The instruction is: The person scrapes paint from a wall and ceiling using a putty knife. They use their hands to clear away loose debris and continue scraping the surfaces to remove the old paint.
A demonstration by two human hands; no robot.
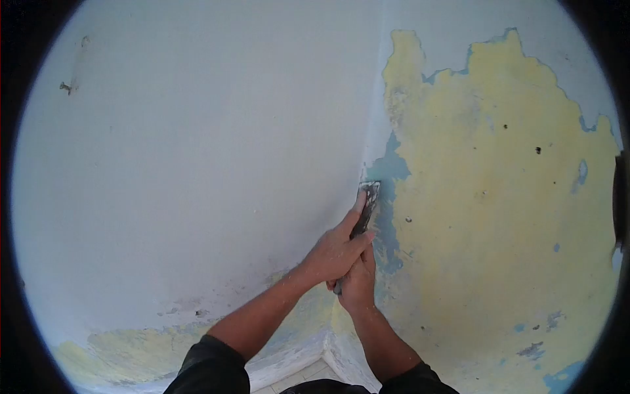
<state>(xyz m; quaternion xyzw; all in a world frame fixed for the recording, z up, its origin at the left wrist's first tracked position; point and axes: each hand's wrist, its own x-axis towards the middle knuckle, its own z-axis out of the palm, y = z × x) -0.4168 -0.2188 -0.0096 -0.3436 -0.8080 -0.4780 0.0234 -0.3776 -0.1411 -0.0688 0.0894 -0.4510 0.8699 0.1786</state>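
A scraper with a dark, paint-smeared blade touches the wall close to the corner, its blade end pointing up. Around its upper part my left hand is closed, with one finger stretched along the blade. My right hand grips the handle just below, and the handle's end sticks out under the hands. Right of the blade, a blue patch borders the exposed yellow surface. White paint covers most of the left wall.
Two walls meet in a corner, with a white ledge and tiled floor low down. A nail or hook sticks out at the upper left. A dark object stands at the far right edge.
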